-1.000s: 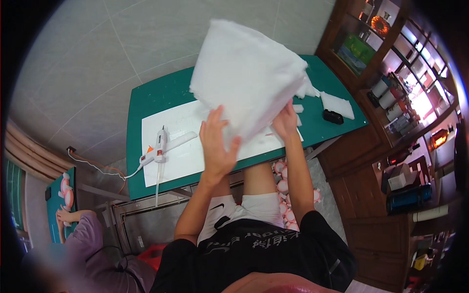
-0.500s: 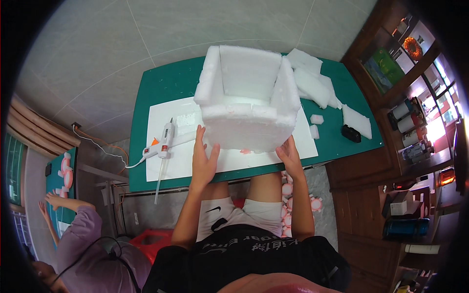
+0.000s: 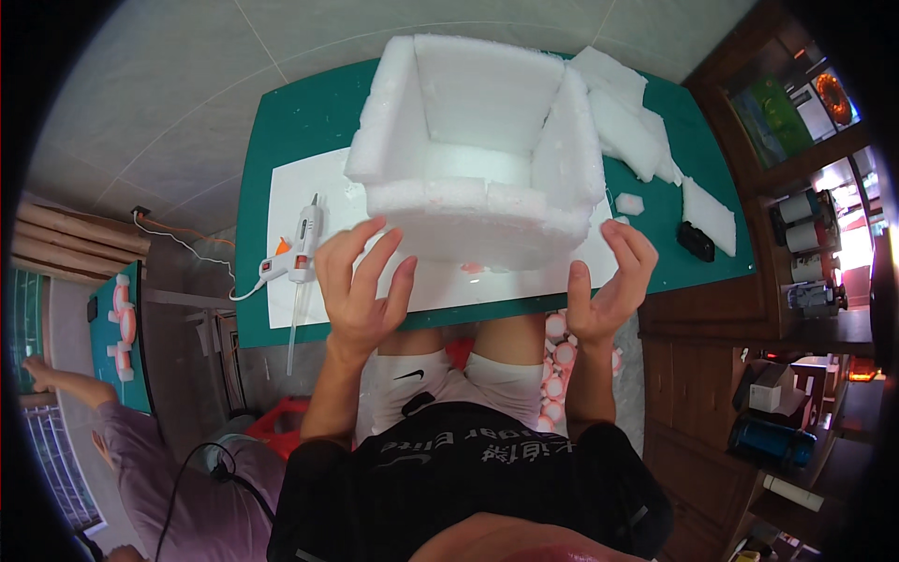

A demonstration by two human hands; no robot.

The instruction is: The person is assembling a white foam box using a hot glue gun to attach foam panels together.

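Note:
An open-topped box of white foam slabs [image 3: 449, 229] stands on a white sheet [image 3: 426, 298] on the green tabletop [image 3: 314, 108]. Its front wall is lower than the others. My left hand [image 3: 361, 290] hovers by the box's front left corner, fingers spread and holding nothing. Off the front right corner is my right hand [image 3: 613, 290], its fingers bent, thumb apart, with nothing in it. Both hands look clear of the foam. Left of my left hand lies a white hot glue gun [image 3: 304, 242] with a long glue stick in its rear. A small pinkish bit [image 3: 471, 268] shows at the box's lower front.
Foam slabs [image 3: 629, 140], a small foam chunk [image 3: 629, 203] and a black object [image 3: 695, 242] lie on the right. Pink-and-white round pieces [image 3: 554, 384] lie on the floor below. Another person [image 3: 178, 468] works at a table on the left. A wooden cabinet [image 3: 698, 403] borders the right.
My hands have come off the box's lower sides and moved apart, fingers lifted. The whole table appears larger and higher in view. The other person's arm has shifted left.

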